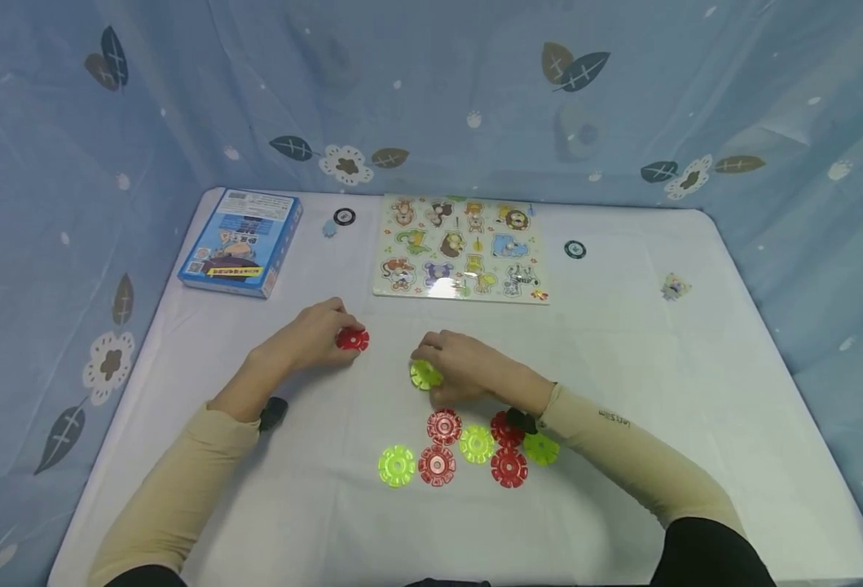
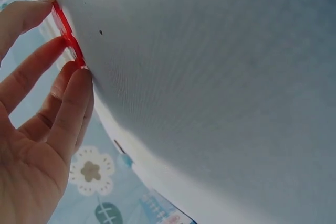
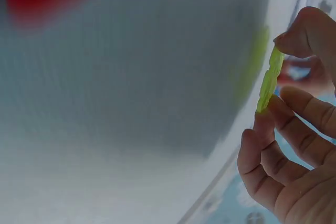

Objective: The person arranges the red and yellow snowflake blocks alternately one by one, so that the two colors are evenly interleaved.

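My left hand [image 1: 321, 333] pinches a red notched disc [image 1: 354, 339] between thumb and fingers; the left wrist view shows the same red disc [image 2: 68, 34] edge-on at the fingertips. To its right, my right hand [image 1: 464, 367] grips a yellow-green notched disc [image 1: 424, 375], seen thin and on edge [image 3: 270, 78] in the right wrist view. Nearer the body lie more discs: a green disc [image 1: 397, 465] at the left, a red disc [image 1: 444, 426] above another red disc [image 1: 437, 465], a green disc [image 1: 477, 444], two red discs [image 1: 508, 467], and a green disc [image 1: 542, 448] partly under the right wrist.
An animal puzzle board [image 1: 460, 249] lies at the back of the white table [image 1: 622, 342]. Left of it are a blue box [image 1: 242, 242] and a black round chip [image 1: 344, 216]. Another black chip [image 1: 574, 249] and a small multicoloured piece [image 1: 675, 287] lie to the right.
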{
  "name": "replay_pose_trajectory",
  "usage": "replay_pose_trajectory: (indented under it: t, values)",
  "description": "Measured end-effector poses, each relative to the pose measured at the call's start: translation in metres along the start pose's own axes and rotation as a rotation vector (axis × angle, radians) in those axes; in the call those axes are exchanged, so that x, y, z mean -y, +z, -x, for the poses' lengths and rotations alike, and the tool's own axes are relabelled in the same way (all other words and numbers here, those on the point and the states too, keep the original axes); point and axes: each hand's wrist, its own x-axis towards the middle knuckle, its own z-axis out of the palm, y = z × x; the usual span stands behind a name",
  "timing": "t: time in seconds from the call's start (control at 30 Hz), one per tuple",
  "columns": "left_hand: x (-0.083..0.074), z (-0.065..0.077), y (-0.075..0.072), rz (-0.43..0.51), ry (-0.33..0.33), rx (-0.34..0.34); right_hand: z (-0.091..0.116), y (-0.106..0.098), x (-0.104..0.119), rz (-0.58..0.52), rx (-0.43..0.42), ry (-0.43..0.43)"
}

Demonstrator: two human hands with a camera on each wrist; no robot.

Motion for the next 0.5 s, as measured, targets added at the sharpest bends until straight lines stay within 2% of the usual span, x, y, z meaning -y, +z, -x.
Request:
replay_pose_trajectory:
  t: [0.2, 0.37, 0.5]
  values:
    - [0.001, -0.001, 0.001, 0.004, -0.015, 0.002, -0.026, -0.003, -0.019, -0.038, -0.044, 0.064]
    - [0.002, -0.002, 0.001, -0.017, -0.034, -0.010, -0.050, -0.006, -0.024, -0.047, -0.070, 0.091]
    - [0.002, -0.001, 0.001, -0.062, -0.049, -0.019, -0.066, -0.007, -0.024, -0.054, -0.055, 0.106]
